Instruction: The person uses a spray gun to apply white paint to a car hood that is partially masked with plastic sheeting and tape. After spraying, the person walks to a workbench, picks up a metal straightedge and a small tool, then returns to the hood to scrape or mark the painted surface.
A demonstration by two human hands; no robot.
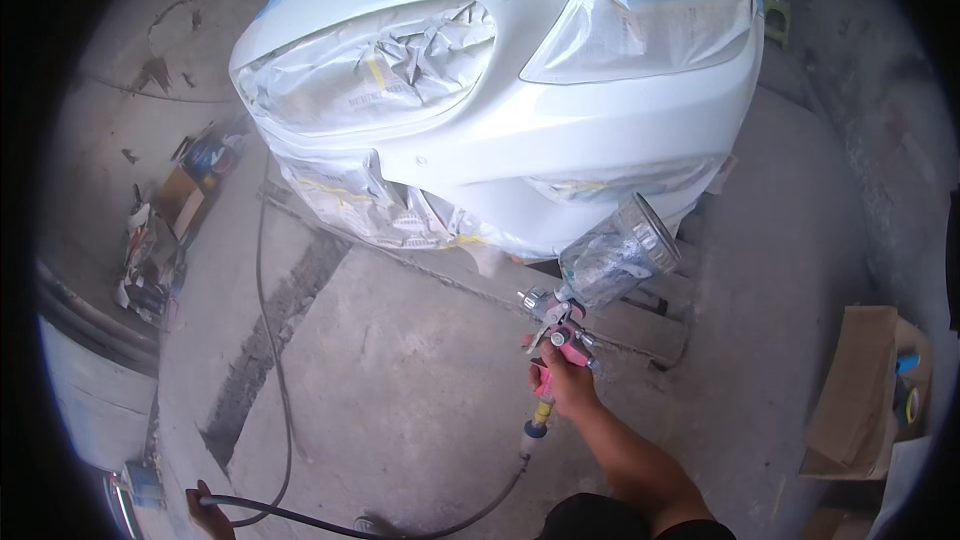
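My right hand (pixel 566 380) is wrapped round the pink handle of a spray gun (pixel 560 340), its fingers near the trigger. A clear paint cup (pixel 612 258), smeared inside, sits tilted on top of the gun. From the handle's base a dark air hose (pixel 440 532) runs to the lower left, where my left hand (pixel 210 513) is closed round it. Ahead of the gun stands a car's front end with a glossy white bumper (pixel 640 125). Wrinkled masking paper (pixel 385 65) covers its grille opening and headlight area. The gun is apart from the bumper.
An open cardboard box (pixel 850 405) with tape rolls stands at the right. Paper and boxes (pixel 150 250) clutter the left side. The hose loops across the concrete floor (pixel 380 390), past a dark strip (pixel 270 340). A metal floor frame (pixel 640 330) lies under the car.
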